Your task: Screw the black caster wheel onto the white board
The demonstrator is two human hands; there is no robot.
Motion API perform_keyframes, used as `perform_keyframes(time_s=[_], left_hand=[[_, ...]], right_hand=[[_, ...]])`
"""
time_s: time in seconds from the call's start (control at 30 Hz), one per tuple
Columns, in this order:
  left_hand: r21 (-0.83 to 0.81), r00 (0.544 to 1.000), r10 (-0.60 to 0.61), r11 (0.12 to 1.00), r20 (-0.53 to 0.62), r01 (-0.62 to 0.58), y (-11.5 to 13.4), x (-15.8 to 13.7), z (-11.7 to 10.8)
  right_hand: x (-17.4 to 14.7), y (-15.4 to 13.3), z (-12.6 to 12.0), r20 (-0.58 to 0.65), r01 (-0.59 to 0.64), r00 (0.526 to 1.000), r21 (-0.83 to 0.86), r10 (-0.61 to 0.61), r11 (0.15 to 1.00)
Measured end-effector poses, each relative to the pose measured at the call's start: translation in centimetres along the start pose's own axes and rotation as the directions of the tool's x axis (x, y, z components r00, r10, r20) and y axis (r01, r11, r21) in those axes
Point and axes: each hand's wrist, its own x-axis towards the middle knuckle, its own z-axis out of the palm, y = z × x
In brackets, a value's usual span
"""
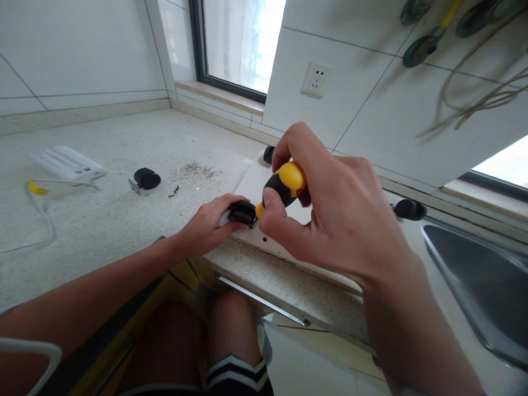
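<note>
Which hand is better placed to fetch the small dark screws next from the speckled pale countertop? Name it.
Left, probably: the left hand is nearer the screws, though it must first release the shiny black rounded piece; the right hand is farther off, gripping the yellow-and-black screwdriver.

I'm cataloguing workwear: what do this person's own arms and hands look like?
The left hand and right hand are bare: no gloves, rings or watch visible, no sleeve at either wrist. A white cord curves across the left arm.
</note>
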Motion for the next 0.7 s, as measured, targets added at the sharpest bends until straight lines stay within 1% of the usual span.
perform_keyframes(time_s=[0.07,0.1,0.2,0.23,0.3,0.37,0.5,0.63,0.7], left_hand=[[-0.02,0.999,0.049,0.999,0.005,-0.049,0.03,-0.02,-0.1],[-0.021,0.998,0.063,0.998,0.004,-0.063,0.06,-0.03,-0.15],[-0.004,0.997,0.072,0.997,-0.001,-0.072,0.15,-0.03,-0.25],[-0.002,0.997,0.077,0.997,0.0,-0.077,0.17,-0.03,-0.25],[-0.002,0.997,0.077,0.997,0.0,-0.077,0.2,-0.04,-0.23],[0.0,0.998,0.063,0.998,-0.002,-0.063,0.19,-0.05,-0.21],[0.007,0.998,0.055,0.998,0.008,-0.055,0.16,-0.03,-0.21],[-0.004,0.998,0.064,0.998,-0.011,-0.064,0.24,0.0,-0.19],[-0.01,0.998,0.065,0.998,-0.015,-0.065,0.32,0.01,-0.2]], right_hand=[[0.11,0.29,0.4,-0.077,-0.033,0.997,-0.011,0.032,0.999],[0.2,0.45,0.55,-0.085,-0.03,0.996,0.02,0.032,0.999],[0.36,0.71,0.63,-0.015,0.002,1.0,0.117,0.0,0.993],[0.36,0.7,0.58,-0.006,0.004,1.0,0.109,-0.003,0.994],[0.31,0.58,0.47,-0.036,-0.021,0.999,0.055,0.023,0.998],[0.25,0.44,0.41,-0.049,-0.034,0.998,0.042,0.036,0.999],[0.25,0.47,0.35,0.011,-0.006,1.0,0.07,0.005,0.998],[0.39,0.72,0.5,-0.068,-0.066,0.996,-0.018,0.065,0.998],[0.43,0.76,0.52,-0.038,-0.047,0.998,0.016,0.048,0.999]])
